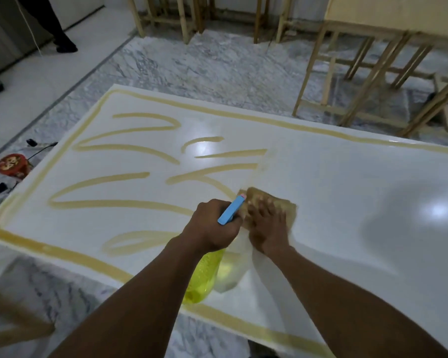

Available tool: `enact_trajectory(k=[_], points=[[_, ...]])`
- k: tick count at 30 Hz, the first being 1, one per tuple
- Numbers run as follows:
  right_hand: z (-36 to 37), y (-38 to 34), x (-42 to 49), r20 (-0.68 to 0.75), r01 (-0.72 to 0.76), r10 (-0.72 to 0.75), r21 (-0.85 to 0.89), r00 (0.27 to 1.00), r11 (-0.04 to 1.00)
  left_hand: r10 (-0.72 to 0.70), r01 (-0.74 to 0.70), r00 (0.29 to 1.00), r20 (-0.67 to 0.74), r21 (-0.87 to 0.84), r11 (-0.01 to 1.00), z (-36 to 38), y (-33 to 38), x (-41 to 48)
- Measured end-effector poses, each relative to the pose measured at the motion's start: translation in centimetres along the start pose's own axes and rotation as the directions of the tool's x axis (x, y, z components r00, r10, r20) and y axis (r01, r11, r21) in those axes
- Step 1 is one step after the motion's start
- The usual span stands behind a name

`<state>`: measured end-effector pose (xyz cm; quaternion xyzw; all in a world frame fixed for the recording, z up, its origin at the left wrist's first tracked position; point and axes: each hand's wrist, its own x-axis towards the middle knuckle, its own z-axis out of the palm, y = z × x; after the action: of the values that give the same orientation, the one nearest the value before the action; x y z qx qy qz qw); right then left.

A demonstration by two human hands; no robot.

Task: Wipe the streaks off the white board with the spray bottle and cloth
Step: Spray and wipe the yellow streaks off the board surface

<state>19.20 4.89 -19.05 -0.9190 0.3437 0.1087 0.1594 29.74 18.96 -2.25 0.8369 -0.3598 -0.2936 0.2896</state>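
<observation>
A large white board point(347, 189) lies flat and fills most of the view. Tan streaks point(119, 202) loop across its left half, and a tan border runs round its edge. The right half shows no loops. My left hand point(212, 228) grips a spray bottle point(204, 277) with a yellow body and a blue head, its nozzle pointing up and to the right. Flat under my right hand point(267, 226) is a tan-stained cloth point(259, 200), pressed onto the board near its middle, right beside the bottle's nozzle.
Marble floor surrounds the board. Wooden frames point(373, 73) stand behind it at the back and right. A red round tin point(12, 165) and black cables lie on the floor at the left. A person's legs point(55, 27) stand at the far left back.
</observation>
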Motion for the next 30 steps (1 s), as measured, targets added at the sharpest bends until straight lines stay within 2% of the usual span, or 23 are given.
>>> enact_trajectory(k=[2, 5, 7, 8, 9, 11, 13, 15, 16, 18, 19, 21, 23, 25, 26, 27, 28, 30], points=[[2.5, -3.7, -5.4, -0.06, 0.028, -0.023, 0.082, 0.998, 0.996, 0.017, -0.017, 1.0, 0.005, -0.019, 1.0, -0.6, -1.0, -3.0], [5.9, -9.2, -12.7, 0.026, 0.064, -0.071, 0.204, 0.997, 0.977, 0.019, -0.019, 1.0, 0.009, -0.011, 1.0, -1.3, -2.9, -7.5], [5.6, -11.6, -15.0, -0.035, 0.085, -0.078, 0.289, 0.996, 0.954, 0.008, -0.008, 1.0, 0.022, -0.021, 1.0, -2.1, -4.1, -10.8], [4.3, -11.6, -14.9, -0.028, 0.029, -0.02, 0.375, 0.999, 0.926, -0.007, 0.008, 0.999, 0.037, -0.046, 0.999, -2.5, -4.5, -11.8], [2.2, -11.4, -14.8, 0.053, -0.046, 0.022, 0.509, 0.998, 0.86, -0.021, 0.024, 0.999, 0.047, -0.07, 0.997, -2.9, -4.9, -12.7], [-1.7, -9.5, -13.9, 0.173, -0.235, 0.161, 0.769, 0.972, 0.594, -0.037, 0.041, 0.998, 0.048, -0.081, 0.996, -3.6, -5.5, -13.5], [-5.3, -7.6, -13.9, 0.276, -0.309, 0.176, 0.931, 0.945, 0.197, -0.012, 0.014, 0.999, 0.045, -0.041, 0.999, -4.1, -5.7, -13.9], [-7.9, -6.1, -14.4, 0.319, -0.296, 0.08, 0.93, 0.944, -0.216, 0.029, -0.029, 0.999, 0.046, -0.01, 1.0, -4.1, -5.1, -13.7], [-8.8, -5.6, -14.6, 0.329, -0.296, 0.028, 0.88, 0.944, -0.371, 0.039, -0.039, 0.998, 0.047, -0.006, 0.999, -4.0, -4.9, -13.3], [-9.2, -4.6, -13.7, 0.314, -0.268, -0.02, 0.774, 0.949, -0.574, 0.037, -0.036, 0.999, 0.039, -0.026, 0.999, -3.8, -4.2, -11.8], [-8.9, -4.2, -12.8, 0.294, -0.239, -0.019, 0.735, 0.956, -0.634, 0.033, -0.032, 0.999, 0.034, -0.039, 0.999, -3.8, -3.8, -10.8], [-8.3, -3.3, -10.4, 0.305, -0.22, 0.011, 0.709, 0.952, -0.67, 0.026, -0.023, 0.999, 0.035, -0.065, 0.998, -3.5, -3.2, -8.5], [-8.4, -2.3, -7.6, 0.353, -0.259, 0.013, 0.709, 0.935, -0.656, 0.007, -0.003, 0.999, 0.05, -0.083, 0.997, -3.4, -2.5, -6.0], [-9.9, -0.9, -4.2, 0.389, -0.292, 0.039, 0.75, 0.92, -0.594, -0.001, 0.006, 0.998, 0.061, -0.087, 0.996, -3.6, -2.0, -3.3], [-11.1, 0.2, -1.9, 0.401, -0.305, 0.074, 0.791, 0.913, -0.531, -0.006, 0.011, 0.998, 0.066, -0.073, 0.997, -3.7, -1.8, -1.2], [-12.7, 1.3, 0.1, 0.385, -0.312, 0.096, 0.851, 0.918, -0.423, -0.002, 0.005, 0.998, 0.062, -0.052, 0.999, -3.9, -1.6, 0.1], [-14.3, 2.3, 2.4, 0.356, -0.319, 0.114, 0.913, 0.928, -0.255, -0.001, 0.003, 0.998, 0.057, -0.039, 0.999, -4.1, -1.2, 1.6], [-17.9, 4.0, 8.1, 0.258, -0.275, 0.124, 0.949, 0.958, 0.156, -0.005, 0.006, 0.999, 0.041, -0.031, 1.0, -4.3, -0.8, 4.7]])
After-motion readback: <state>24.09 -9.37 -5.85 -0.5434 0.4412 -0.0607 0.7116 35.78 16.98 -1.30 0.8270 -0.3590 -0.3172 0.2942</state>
